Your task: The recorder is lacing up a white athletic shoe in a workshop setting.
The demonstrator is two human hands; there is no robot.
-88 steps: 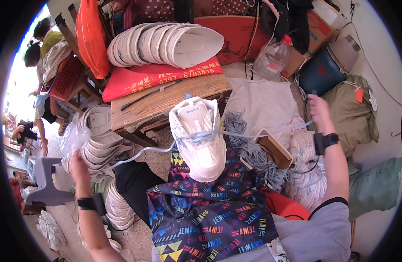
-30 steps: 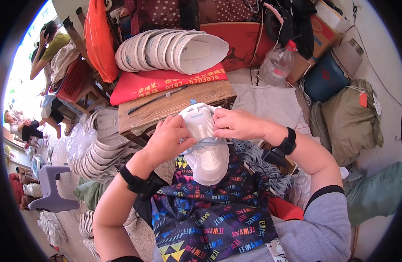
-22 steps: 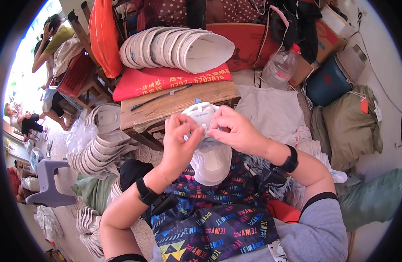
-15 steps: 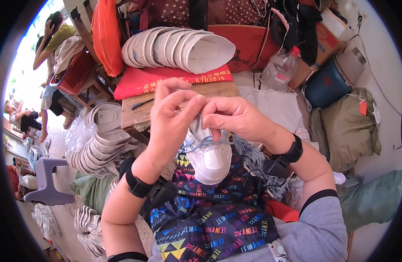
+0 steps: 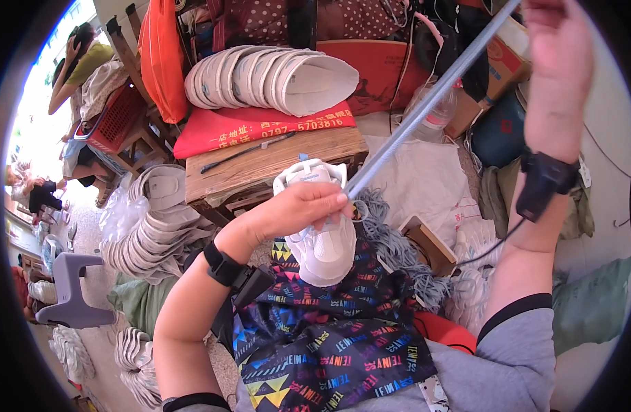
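Observation:
A white shoe upper (image 5: 323, 257) rests on my patterned apron (image 5: 329, 329), toe toward me. Pale blue shoelace (image 5: 432, 103) runs taut from the shoe's throat up to the top right. My left hand (image 5: 308, 204) lies over the lacing, thumb and fingers pinched on the lace at its lower end. High at the upper right edge, my right hand (image 5: 561, 41) grips the lace's far end; its fingertips are partly cut off by the frame.
Beyond the shoe, a wooden stool (image 5: 260, 165) bears a thin black tool (image 5: 247, 152), a red cloth (image 5: 260, 127) and nested shoe uppers (image 5: 260, 79). A heap of blue laces (image 5: 391, 240) lies right of the shoe. More stacked uppers (image 5: 154, 237) stand at left, near a grey plastic stool (image 5: 72, 288).
My right hand has swung from the shoe to the upper right, drawing the lace out long. My left hand has dropped onto the shoe's lacing.

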